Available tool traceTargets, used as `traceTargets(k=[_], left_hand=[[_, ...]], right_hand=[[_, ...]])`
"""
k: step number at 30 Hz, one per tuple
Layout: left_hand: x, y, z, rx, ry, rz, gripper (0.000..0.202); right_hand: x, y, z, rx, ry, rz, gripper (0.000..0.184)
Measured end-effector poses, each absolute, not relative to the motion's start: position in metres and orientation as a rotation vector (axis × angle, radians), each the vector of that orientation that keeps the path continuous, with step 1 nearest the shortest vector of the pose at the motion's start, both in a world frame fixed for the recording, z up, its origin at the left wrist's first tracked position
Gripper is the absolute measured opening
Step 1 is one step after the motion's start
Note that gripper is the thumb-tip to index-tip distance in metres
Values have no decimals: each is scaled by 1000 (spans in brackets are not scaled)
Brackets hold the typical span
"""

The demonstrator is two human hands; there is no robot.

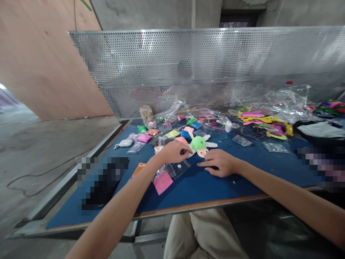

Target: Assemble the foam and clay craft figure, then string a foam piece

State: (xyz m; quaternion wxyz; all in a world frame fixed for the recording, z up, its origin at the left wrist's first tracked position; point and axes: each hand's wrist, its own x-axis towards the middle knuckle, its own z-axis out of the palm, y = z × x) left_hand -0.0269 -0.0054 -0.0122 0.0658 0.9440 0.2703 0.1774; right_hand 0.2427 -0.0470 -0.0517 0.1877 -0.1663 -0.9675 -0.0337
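Centre of frame: a flat foam figure (201,146) with a rounded matte green dome, peach face piece and white limbs lay on the blue felt-like bench (215,187). The left hand (174,151) had its grip closed, fingertips pinched on the figure's left edge. The right hand (219,162) lay flat with its grip open, fingers extended just below the figure. A pink sachet (162,181) and a glossy clear pouch (179,167) lay below the left hand. A perforated metal screen (188,68) stood behind.

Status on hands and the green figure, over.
Left hand touching green figure. Right hand flat on blue table beside it. Clear bag, pink packet near left wrist.
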Motion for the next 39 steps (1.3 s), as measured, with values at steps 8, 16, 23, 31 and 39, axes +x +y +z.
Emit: traceTargets(k=[8,16,23,31,39], left_hand=[[-28,-4,-12,2843,824,525,27],[-28,-3,-14,2861,827,555,27],[-26,-4,-15,2865,859,555,26],[-25,-3,-16,2816,843,550,27],[-25,-2,-18,2805,925,567,29]], right_hand=[[237,-44,-50,-730,-2547,-9,24],[225,-44,-56,-753,-2493,114,20],[223,-46,-54,-847,-2381,124,20],[232,-35,-37,-915,-2056,392,24],[258,-19,-51,-887,-1933,661,30]])
